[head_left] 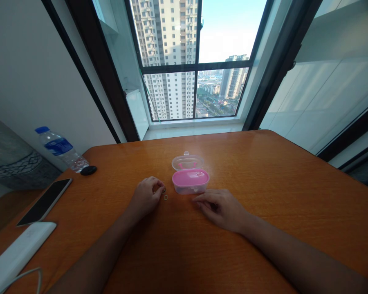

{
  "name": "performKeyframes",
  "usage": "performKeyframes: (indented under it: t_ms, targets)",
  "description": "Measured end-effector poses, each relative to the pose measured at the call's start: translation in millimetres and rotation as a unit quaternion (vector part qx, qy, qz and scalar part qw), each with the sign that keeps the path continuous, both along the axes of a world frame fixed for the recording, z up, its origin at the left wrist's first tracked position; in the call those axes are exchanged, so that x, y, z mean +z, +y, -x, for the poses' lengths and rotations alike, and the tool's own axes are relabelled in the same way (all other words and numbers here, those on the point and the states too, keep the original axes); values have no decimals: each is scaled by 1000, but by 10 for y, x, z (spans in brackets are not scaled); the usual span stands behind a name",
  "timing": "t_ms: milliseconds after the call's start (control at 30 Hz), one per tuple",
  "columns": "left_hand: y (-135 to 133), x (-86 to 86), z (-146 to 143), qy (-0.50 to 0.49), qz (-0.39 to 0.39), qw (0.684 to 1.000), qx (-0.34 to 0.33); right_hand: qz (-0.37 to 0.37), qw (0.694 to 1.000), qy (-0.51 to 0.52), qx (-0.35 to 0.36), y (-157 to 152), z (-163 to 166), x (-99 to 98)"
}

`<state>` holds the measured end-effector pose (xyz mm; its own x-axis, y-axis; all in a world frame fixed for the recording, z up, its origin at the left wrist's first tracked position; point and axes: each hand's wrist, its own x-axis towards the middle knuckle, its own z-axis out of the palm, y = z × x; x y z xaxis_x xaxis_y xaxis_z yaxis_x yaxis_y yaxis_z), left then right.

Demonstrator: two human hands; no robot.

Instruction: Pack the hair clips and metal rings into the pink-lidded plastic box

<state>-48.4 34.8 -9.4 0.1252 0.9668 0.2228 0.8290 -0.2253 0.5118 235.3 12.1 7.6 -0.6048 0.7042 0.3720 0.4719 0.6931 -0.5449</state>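
While the left hand (147,197) pinched a tiny ring (163,190) at frame centre, a second ring (165,197) lay loose on the counter (263,196) just beside it. Slack and empty, the right hand (222,209) rested near the pink box (190,182), whose lid (187,161) was flipped open; its contents were too small to tell. Risk: a knuckle nudge could roll the loose ring away.
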Motion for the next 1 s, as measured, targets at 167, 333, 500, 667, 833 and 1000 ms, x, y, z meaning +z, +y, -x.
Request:
performKeyframes:
  t_ms: [167, 333, 500, 667, 833, 1000]
  targets:
    - [-11, -6, -15, 4, -1, 1000, -18, 2, 1000, -7, -4, 7, 11, -2]
    - [-11, 12, -25, -15, -7, 999, -28, 2, 1000, -12, -9, 8, 11, 6]
    - [-11, 29, -32, -28, 1, 999, -28, 3, 1000, -13, -12, 11, 7, -11]
    - [-26, 22, -65, -16, 3, 999, -34, 7, 1000, -14, -11, 15, 5, -32]
    - [-60, 34, -96, -26, -7, 998, -53, 1, 1000, -8, -5, 7, 8, -4]
    - [-172, 102, -163, -124, -26, 984, -124, 28, 1000, 12, -6, -27, 34, 24]
